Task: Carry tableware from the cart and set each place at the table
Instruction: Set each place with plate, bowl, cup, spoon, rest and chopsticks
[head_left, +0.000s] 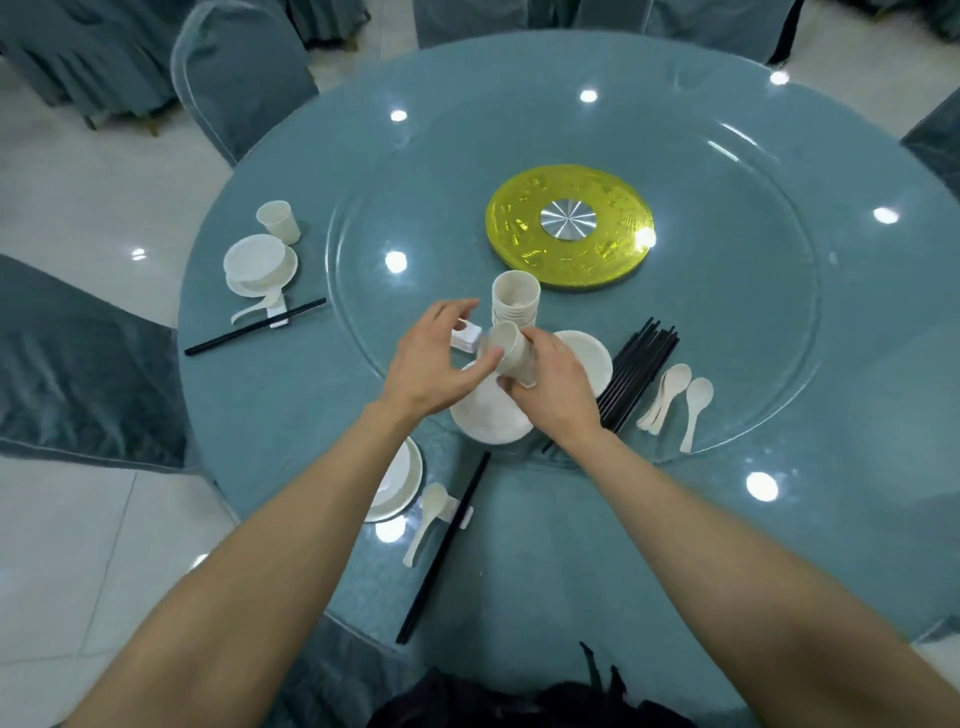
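Note:
My right hand (550, 384) grips a tilted cream cup (511, 345) by its base, just in front of a stack of cups (516, 301) on the glass turntable. My left hand (436, 364) touches the cup's rim with its fingertips, fingers apart. Under both hands lie stacked white plates (491, 415) and bowls (589, 353). A bundle of black chopsticks (639, 369) and several spoons (675, 389) lie to the right. Near me sits a place setting: plate with bowl (400, 483), spoon (428, 514), chopsticks (447, 540). A complete setting with a cup (279, 221) is at the left.
The round table (571, 545) has a blue cloth and a glass turntable with a yellow hub (569, 234). White chopstick rests (465, 335) sit by my left hand. Covered chairs (239, 78) ring the table, one at my left (78, 364).

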